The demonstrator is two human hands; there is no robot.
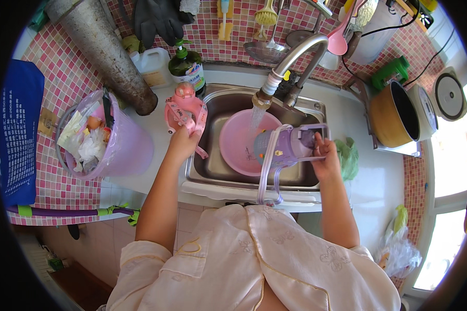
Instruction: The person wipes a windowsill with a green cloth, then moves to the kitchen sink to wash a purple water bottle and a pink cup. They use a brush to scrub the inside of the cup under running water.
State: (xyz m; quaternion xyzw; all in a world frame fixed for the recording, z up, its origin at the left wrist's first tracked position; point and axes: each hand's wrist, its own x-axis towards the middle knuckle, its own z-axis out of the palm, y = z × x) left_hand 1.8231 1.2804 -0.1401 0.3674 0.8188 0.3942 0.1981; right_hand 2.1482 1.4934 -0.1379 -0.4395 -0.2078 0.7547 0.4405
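My left hand [186, 143] grips the strap of a pink water bottle [185, 102] at the sink's left rim. Over the right half of the sink, my right hand [327, 157] holds a purple water bottle [282, 145] by its lid frame, tilted on its side with its base to the left. Its striped strap [267, 169] hangs over the sink's front edge. Below lies a pink plastic basin [233, 140] inside the stainless steel sink [206, 167]. Water runs from the curved faucet [286, 62] into the basin.
A lined purple bin [128, 155] holding waste stands left. Behind the sink are a green pump bottle [186, 70], a white jug [153, 68] and a rusty metal pipe [113, 58]. Right of it lie a green plastic bag [346, 159] and a pot [391, 116] on a shelf.
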